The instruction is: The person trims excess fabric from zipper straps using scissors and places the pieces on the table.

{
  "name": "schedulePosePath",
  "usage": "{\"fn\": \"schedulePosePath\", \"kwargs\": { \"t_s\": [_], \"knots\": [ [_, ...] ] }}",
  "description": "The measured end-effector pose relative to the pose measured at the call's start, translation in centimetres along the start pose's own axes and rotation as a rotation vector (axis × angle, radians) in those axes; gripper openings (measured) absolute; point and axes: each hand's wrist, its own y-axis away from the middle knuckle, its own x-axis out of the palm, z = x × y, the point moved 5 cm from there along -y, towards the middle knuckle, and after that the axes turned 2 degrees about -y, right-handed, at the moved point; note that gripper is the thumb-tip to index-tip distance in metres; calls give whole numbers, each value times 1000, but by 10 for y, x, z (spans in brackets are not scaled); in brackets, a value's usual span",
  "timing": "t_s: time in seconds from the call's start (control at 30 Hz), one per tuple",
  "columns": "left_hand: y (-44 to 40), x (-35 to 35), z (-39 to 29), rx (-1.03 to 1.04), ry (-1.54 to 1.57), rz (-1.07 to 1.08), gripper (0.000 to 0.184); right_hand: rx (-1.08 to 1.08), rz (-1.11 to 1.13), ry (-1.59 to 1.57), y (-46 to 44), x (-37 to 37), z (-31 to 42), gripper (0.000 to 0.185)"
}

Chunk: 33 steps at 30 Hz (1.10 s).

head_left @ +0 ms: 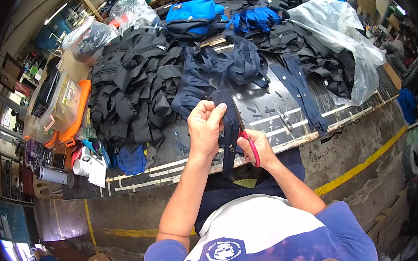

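Left of hands (pixel 204 128), a bin (pixel 66 105) holds black pieces (pixel 47 93)

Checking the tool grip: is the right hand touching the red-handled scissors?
Touching. The head view shows it plainly: the right hand grips the red-handled scissors by the handle.

Around the skull emblem (pixel 223 251) on the shirt (pixel 301 250), "DEATH BEFORE" reads; the rest blurs.

Scuffed grey concrete floor (pixel 349 149), yellow line (pixel 361 166) painted across. Strip light (pixel 55 13) lit overhead. From here: bright window (pixel 15 256), worn black counter (pixel 265 136).
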Motion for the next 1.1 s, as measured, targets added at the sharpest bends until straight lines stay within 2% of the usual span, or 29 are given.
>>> {"fn": "schedulePosePath", "kwargs": {
  "t_s": [0.1, 0.2, 0.33, 0.47, 0.63, 0.77, 0.83, 0.87, 0.97, 1.1],
  "knots": [
    [1, 1, 1, -14, 1, 6, 14, -27, 0, -7, -2, -1, -3, 57],
    [3, 2, 7, -46, -42, 39, 15, -98, -24, -39, -5, -3, -2, 47],
    [7, 4, 11, -57, -34, 42, 15, -161, -39, -20, -8, -5, -2, 47],
    [7, 4, 11, -68, -24, 44, 17, -24, -44, -59, -1, -3, 8, 47],
    [4, 0, 16, -85, -24, 41, 14, 22, -53, -49, 0, -10, 4, 55],
    [-8, -14, 14, -93, -56, -49, 10, 155, -206, 180, -16, -45, -5, 53],
    [-19, -24, 8, -107, -20, -53, 10, 211, -355, 824, -18, -74, 10, 50],
    [-23, -26, 5, -115, -2, -54, 10, 214, -354, 825, -21, -85, 6, 50],
    [-26, -20, -12, -99, -9, -40, 11, 230, -305, 1147, -34, -107, -14, 51],
    [-26, -11, -19, -60, -66, -27, 12, 161, -260, 1094, -34, -104, 8, 50]
  ]
}}
